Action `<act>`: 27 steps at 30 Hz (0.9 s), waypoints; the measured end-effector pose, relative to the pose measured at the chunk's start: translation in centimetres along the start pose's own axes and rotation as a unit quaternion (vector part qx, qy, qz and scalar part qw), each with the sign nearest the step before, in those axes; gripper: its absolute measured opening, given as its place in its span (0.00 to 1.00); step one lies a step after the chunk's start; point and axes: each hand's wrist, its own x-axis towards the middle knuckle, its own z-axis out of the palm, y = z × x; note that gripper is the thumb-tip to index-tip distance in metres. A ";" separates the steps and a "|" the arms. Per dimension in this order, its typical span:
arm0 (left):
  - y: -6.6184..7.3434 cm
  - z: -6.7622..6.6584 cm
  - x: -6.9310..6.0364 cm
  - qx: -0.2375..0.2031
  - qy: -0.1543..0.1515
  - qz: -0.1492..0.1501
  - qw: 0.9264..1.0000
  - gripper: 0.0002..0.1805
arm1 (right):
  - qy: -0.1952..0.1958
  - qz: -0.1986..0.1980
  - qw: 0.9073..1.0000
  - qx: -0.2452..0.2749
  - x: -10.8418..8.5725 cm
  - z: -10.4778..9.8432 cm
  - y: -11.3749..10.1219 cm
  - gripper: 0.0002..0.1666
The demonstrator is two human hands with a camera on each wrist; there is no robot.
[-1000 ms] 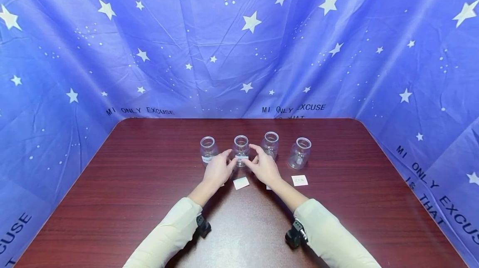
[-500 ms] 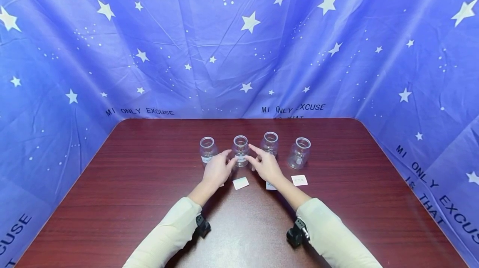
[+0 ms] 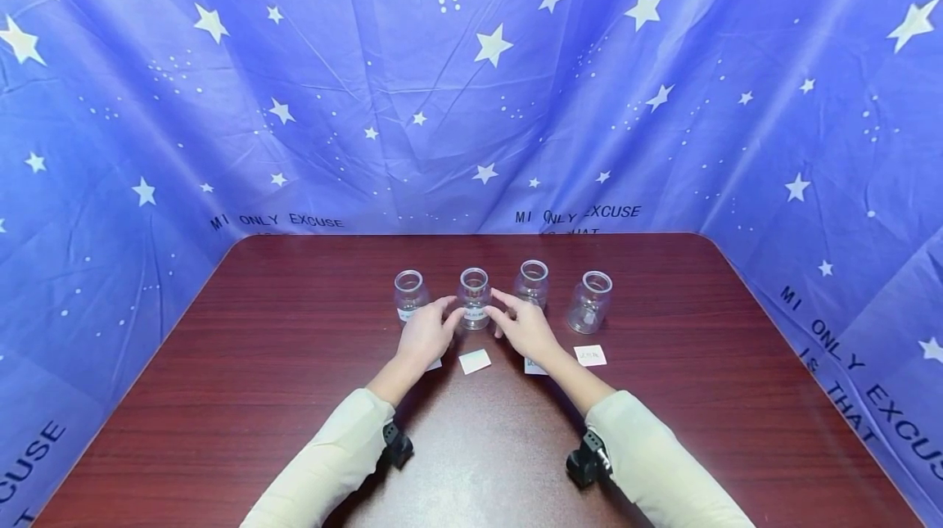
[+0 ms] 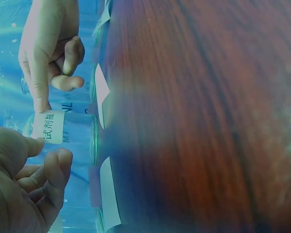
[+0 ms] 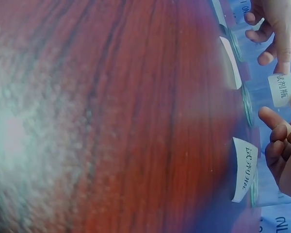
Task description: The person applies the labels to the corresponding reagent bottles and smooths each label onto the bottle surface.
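Observation:
A small clear glass jar stands upright between both hands in the head view. On its front is a white label with handwritten characters, seen up close in both wrist views. My left hand holds the jar's left side, thumb at the label's edge and index finger along the glass. From the other side my right hand does likewise, its thumb touching the opposite edge of the label. The remaining fingers of both hands are bent in, off the glass. The far side of the jar is hidden.
A labelled jar stands on the left, with two more jars, a third jar and an end jar, on the right. White paper slips lie in front, one written slip at right. A star-patterned curtain surrounds the table.
My right hand has shifted slightly to the right, and more of the label's writing shows between the thumbs. The jars and slips stay where they were.

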 end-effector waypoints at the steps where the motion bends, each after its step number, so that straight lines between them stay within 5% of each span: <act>1: 0.0 0.0 0.0 0.000 0.001 0.001 1.000 0.22 | 0.000 -0.001 1.000 -0.001 0.1 0.0 0.1 0.27; 27: -0.5 0.4 0.1 -0.006 -0.009 -0.001 1.000 0.20 | -0.004 0.003 1.000 -0.014 0.2 0.2 0.4 0.26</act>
